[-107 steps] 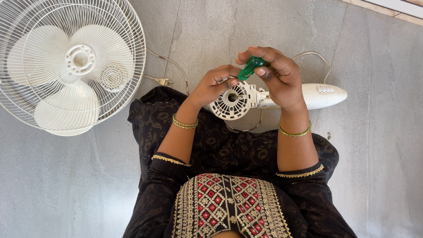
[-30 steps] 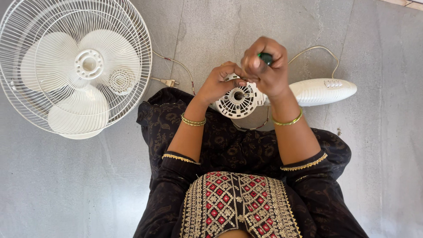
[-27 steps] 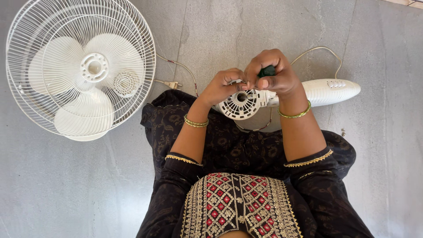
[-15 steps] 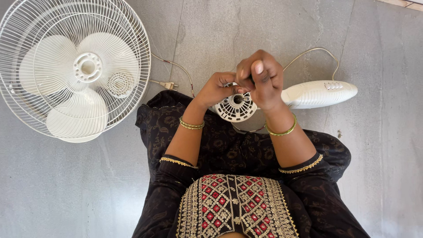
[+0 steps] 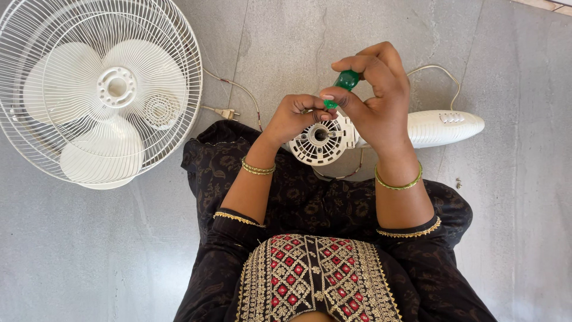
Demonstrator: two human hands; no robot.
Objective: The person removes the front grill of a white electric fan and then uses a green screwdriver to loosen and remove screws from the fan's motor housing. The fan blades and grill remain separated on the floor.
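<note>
A round white fan motor housing (image 5: 322, 141) with vent slots rests on my lap, joined to a long white fan base (image 5: 444, 126) that lies on the floor to the right. My left hand (image 5: 295, 115) grips the housing's upper left rim. Just above the housing, my right hand (image 5: 375, 101) pinches a green-handled screwdriver (image 5: 342, 84) between thumb and fingers. The screwdriver's shaft and tip are hidden behind my fingers.
A white fan guard (image 5: 98, 89) with its three blades lies on the grey tiled floor at the upper left. A power cord with a plug (image 5: 223, 111) runs between guard and housing. Small screws (image 5: 458, 182) lie on the floor at the right.
My right hand has loosened from a tight fist around the screwdriver, so the green handle shows between thumb and fingers. My left hand stays on the housing.
</note>
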